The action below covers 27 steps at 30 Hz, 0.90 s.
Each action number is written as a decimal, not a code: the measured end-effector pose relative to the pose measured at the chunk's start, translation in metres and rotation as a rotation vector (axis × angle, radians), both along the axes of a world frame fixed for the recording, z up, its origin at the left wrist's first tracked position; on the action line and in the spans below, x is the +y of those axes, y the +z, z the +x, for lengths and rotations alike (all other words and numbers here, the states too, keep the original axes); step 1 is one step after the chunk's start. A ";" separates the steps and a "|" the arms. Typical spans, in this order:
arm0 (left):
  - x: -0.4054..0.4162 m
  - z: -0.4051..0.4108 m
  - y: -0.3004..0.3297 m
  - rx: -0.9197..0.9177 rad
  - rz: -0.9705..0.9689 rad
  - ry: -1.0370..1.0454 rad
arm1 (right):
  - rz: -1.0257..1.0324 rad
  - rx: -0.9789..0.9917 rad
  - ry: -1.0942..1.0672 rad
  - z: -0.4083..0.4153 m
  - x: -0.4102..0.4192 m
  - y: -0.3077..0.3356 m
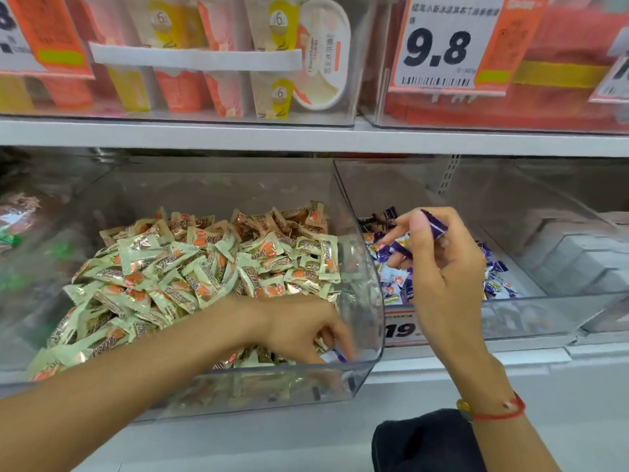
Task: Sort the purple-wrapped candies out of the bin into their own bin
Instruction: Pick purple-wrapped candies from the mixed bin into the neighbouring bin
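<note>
Bare forearms, sleeveless; a red string bracelet [497,412] (one yellowish bead) circles the right wrist.

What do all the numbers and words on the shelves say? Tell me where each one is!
"9.8": white price sign on the upper shelf; the line of characters above the number is too blurred to read.
"6": round labels on the cone packs.
"19": price tag below the right bin, partly hidden by the right hand.
Writing on the candy wrappers, the white tub and the barcode: too small or blurred.

A shop was shown: price tags [442,42] were hung on a shelf [306,136], and loose candies [204,267] were heaped in clear bins [371,301].
</note>
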State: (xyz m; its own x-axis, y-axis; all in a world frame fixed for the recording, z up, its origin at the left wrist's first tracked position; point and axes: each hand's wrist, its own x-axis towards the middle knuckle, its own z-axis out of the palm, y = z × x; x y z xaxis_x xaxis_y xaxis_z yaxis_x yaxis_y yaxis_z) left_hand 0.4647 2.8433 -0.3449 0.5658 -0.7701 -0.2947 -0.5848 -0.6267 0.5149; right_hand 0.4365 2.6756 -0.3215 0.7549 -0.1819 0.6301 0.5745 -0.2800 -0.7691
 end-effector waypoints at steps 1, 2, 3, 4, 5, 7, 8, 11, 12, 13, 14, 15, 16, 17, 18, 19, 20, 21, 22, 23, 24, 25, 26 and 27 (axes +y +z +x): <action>-0.004 0.001 -0.003 -0.065 0.063 -0.017 | 0.012 0.020 -0.015 0.001 -0.003 -0.001; -0.006 0.002 -0.004 -0.117 0.103 -0.024 | 0.023 0.039 -0.029 0.002 -0.006 -0.003; -0.007 0.002 -0.003 -0.152 0.125 -0.033 | 0.032 0.054 -0.040 0.004 -0.009 -0.004; -0.007 0.002 -0.003 -0.195 0.146 -0.053 | 0.036 0.066 -0.047 0.005 -0.010 -0.004; -0.005 0.002 -0.002 -0.256 0.184 -0.076 | 0.035 0.079 -0.051 0.005 -0.011 -0.005; 0.000 0.001 -0.003 -0.394 0.241 -0.096 | 0.015 0.097 -0.056 0.006 -0.012 -0.006; 0.005 0.001 -0.006 -0.435 0.239 -0.095 | 0.001 0.102 -0.055 0.005 -0.011 -0.006; 0.020 0.002 -0.010 -0.419 0.167 -0.005 | -0.043 0.095 -0.044 0.003 -0.010 -0.007; 0.026 0.001 -0.010 -0.398 0.130 0.044 | -0.063 0.090 -0.043 0.001 -0.010 -0.007; 0.030 0.001 -0.010 -0.366 0.078 0.099 | -0.081 0.089 -0.038 0.000 -0.010 -0.008; 0.035 0.001 -0.010 -0.321 0.007 0.162 | -0.093 0.094 -0.025 -0.001 -0.010 -0.008; 0.038 -0.001 -0.008 -0.265 -0.074 0.230 | -0.099 0.103 -0.002 -0.001 -0.010 -0.008; 0.042 -0.002 -0.006 -0.206 -0.162 0.300 | -0.107 0.111 0.022 0.000 -0.010 -0.009; 0.044 -0.005 -0.003 -0.151 -0.255 0.370 | -0.118 0.113 0.038 0.001 -0.009 -0.010; 0.045 -0.006 0.002 -0.104 -0.343 0.438 | -0.132 0.111 0.040 0.001 -0.009 -0.010; 0.046 -0.009 0.007 -0.060 -0.429 0.499 | -0.144 0.115 0.032 0.002 -0.009 -0.012; 0.047 -0.011 0.013 -0.022 -0.516 0.548 | -0.150 0.124 0.016 0.002 -0.009 -0.012; 0.047 -0.014 0.019 0.010 -0.596 0.580 | -0.158 0.135 -0.015 0.003 -0.009 -0.012; 0.047 -0.016 0.025 0.035 -0.666 0.598 | -0.181 0.140 -0.070 0.006 -0.012 -0.011; 0.046 -0.017 0.032 0.053 -0.720 0.606 | -0.228 0.135 -0.150 0.010 -0.015 -0.010; 0.045 -0.019 0.039 0.058 -0.761 0.605 | -0.295 0.121 -0.243 0.016 -0.020 -0.010; 0.043 -0.020 0.045 0.054 -0.791 0.603 | -0.381 0.113 -0.317 0.022 -0.026 -0.009; 0.041 -0.021 0.049 0.049 -0.811 0.601 | -0.503 0.142 -0.347 0.030 -0.032 -0.011; 0.039 -0.022 0.053 0.043 -0.825 0.596 | -0.670 0.228 -0.323 0.037 -0.039 -0.014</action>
